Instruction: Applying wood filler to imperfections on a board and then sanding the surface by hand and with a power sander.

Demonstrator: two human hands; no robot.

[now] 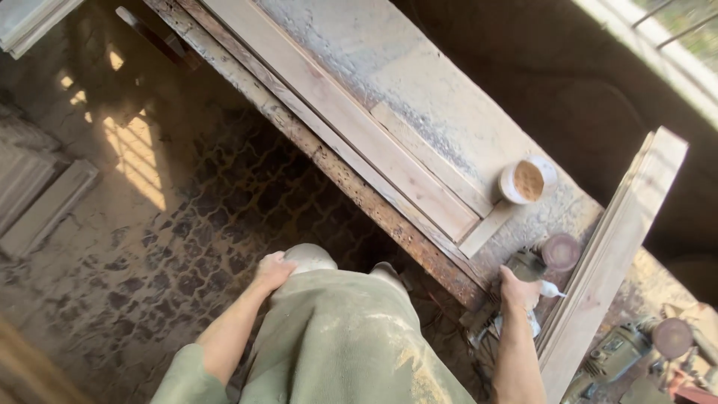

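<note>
Sander point(540, 263) sits at the desk point(419, 90) corner, gripped by the right hand point(518, 290), fingers closed. Left hand point(272, 271) rests curled on the knee point(308, 258), below the desk. Cup point(525, 182) stands near the sander.

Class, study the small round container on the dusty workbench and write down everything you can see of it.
The small round container is a shallow, pale, cup-like pot with a thick whitish rim, open at the top, no lid in sight. It holds a brown, powdery or pasty filling. It stands upright on the dusty grey workbench, beside the end of the long wooden planks. Neither hand touches it; the right hand is nearer, below it.
</note>
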